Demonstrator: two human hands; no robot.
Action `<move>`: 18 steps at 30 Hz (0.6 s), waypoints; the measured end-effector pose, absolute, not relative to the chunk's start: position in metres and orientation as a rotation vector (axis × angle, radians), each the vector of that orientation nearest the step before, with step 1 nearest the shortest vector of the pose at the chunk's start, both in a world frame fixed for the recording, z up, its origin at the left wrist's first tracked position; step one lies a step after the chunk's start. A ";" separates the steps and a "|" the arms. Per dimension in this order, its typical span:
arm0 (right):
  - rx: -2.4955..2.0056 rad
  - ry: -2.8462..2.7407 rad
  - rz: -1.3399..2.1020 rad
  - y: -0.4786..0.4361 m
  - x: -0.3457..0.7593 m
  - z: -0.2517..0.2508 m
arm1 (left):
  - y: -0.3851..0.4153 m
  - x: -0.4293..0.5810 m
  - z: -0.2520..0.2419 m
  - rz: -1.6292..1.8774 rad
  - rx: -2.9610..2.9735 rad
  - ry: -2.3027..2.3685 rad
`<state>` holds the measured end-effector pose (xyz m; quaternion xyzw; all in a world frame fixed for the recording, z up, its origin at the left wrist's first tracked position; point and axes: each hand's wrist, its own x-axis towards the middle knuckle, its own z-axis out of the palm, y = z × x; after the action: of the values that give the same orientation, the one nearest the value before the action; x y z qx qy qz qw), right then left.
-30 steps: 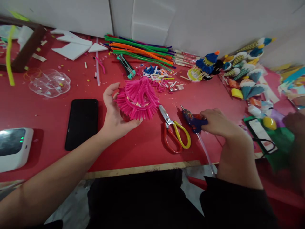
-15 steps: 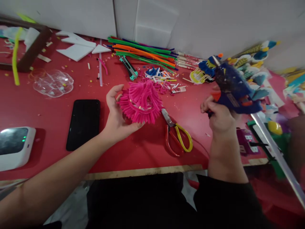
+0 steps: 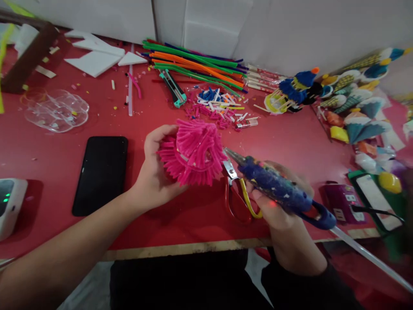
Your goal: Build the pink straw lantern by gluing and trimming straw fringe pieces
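My left hand is closed around the left side of a bright pink craft piece with fringed tiers, built of short pipe-cleaner lengths. It is held up over the red table. A dark blue glue gun with a clear glue stick out of its back is gripped in my right hand. Its metal nozzle points left, close to the craft piece's right edge; whether they touch I cannot tell. Under the gun lie scissors with one red and one yellow handle, partly covered.
A black phone and a white device lie left. Behind are pipe cleaners, a green cutter, pink clippings and a clear flower-shaped tray. Small blue-and-white crafts and a purple box stand right.
My right hand has brought the glue gun left and down, turning its nozzle toward the pink piece. The pink piece has shifted slightly down and tilted. The view has moved a little to the right.
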<state>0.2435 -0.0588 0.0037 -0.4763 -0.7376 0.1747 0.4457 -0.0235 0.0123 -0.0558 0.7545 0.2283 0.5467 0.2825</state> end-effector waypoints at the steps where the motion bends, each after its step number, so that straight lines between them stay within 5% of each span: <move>1: -1.166 -1.822 0.400 -0.058 0.241 0.007 | 0.012 -0.025 -0.054 1.456 2.051 0.617; 18: -1.211 -1.922 0.195 -0.060 0.243 -0.003 | 0.010 -0.028 -0.046 1.370 2.181 0.655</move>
<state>0.2433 -0.0604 -0.0034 -0.4827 -0.7659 0.0779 0.4176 -0.0276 0.0098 -0.0465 0.7969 0.2392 0.5004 0.2397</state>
